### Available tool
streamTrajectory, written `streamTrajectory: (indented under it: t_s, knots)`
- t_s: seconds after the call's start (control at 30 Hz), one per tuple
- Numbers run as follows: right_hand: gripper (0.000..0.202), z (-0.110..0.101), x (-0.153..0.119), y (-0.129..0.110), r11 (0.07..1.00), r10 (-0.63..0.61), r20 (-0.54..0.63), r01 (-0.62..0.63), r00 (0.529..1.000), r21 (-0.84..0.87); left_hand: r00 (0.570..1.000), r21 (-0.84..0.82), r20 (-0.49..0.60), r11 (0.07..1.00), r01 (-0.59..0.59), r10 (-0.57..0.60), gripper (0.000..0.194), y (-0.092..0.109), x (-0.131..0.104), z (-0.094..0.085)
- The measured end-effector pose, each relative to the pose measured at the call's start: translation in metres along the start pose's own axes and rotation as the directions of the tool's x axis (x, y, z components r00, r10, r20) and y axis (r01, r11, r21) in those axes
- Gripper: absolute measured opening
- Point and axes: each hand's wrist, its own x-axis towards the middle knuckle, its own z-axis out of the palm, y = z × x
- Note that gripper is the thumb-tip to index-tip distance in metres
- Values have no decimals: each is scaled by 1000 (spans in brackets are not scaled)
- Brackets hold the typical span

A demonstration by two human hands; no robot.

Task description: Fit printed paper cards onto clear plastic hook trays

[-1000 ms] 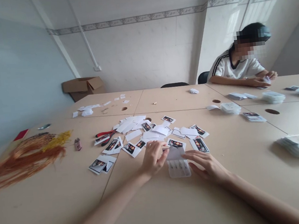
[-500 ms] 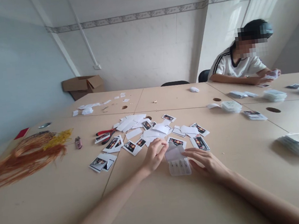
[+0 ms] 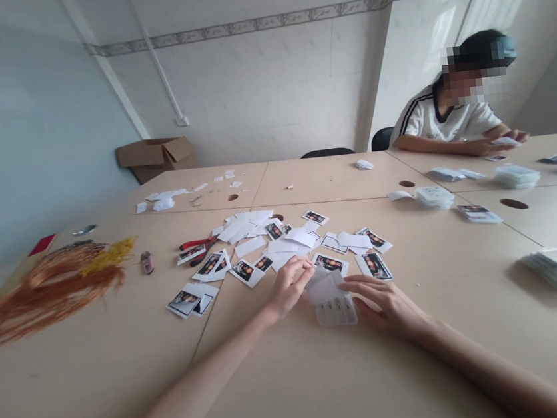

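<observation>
Our half-open right hand [image 3: 384, 303] touches a white card [image 3: 324, 290] at the clear box's [image 3: 338, 317] far edge; our left hand [image 3: 287, 287] curls, hold unclear.

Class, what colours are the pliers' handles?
Red and black; the pliers' handles show best in the head view.

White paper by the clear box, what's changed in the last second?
The white paper shifted slightly left and toward the wearer, over more of the clear box. The right hand stays at the paper's right edge; the printed cards lie as before.
</observation>
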Motion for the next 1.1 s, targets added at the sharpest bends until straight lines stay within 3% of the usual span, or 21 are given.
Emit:
streamTrajectory:
  t_s: [0.83, 1.1]
  knots:
    - [33, 1, 2, -2, 1000, 12, 25, -11, 1000, -14, 998, 41, -56, 999, -5, 7, 22, -3, 1, 1]
    - [35, 2, 1, 0, 1000, 26, 49, -26, 998, -4, 1000, 65, 0, 998, -9, 9, 25, -5, 2, -1]
